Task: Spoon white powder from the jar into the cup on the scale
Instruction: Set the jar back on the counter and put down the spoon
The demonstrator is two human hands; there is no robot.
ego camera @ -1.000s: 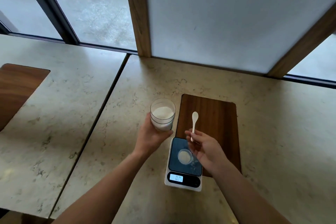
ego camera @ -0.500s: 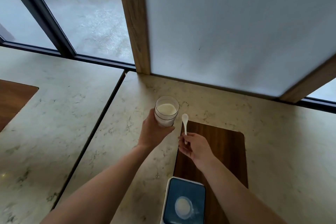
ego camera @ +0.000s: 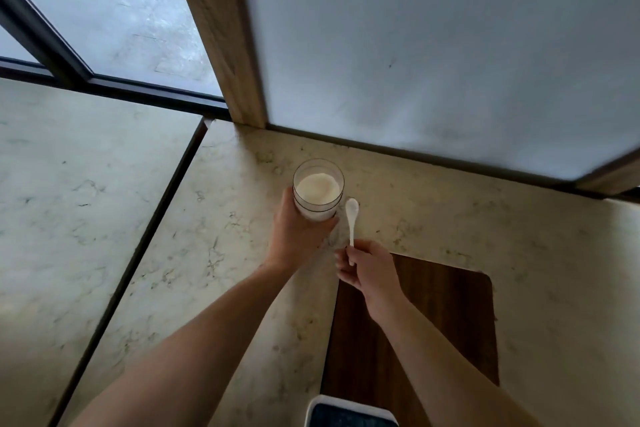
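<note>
Left hand (ego camera: pixel 294 236): fingers wrapped around the lower wall of the jar (ego camera: pixel 318 189), gripping it; the thumb lies across the near side. Right hand (ego camera: pixel 369 269): fingers (ego camera: pixel 343 263) pinched closed on the handle end of the spoon (ego camera: pixel 352 218), which points away from the person, its bowl just beside the jar's right side and outside the rim. The spoon is small, white, smooth, with an oval bowl; whether it holds powder cannot be told. The jar is clear, round, straight-walled, open at the top, and stands on or just above the table (ego camera: pixel 485 236); contact cannot be confirmed. Inside it, white powder (ego camera: pixel 318 188) fills most of the volume, with a slightly mounded surface. The table is pale, veined, stone-like, with a dark seam to the left. A dark wood board (ego camera: pixel 433 322) with rounded corners lies flat under the right wrist. The scale (ego camera: pixel 349 414), white-edged with a dark top, shows only partly at the bottom edge; the cup is out of frame.
</note>
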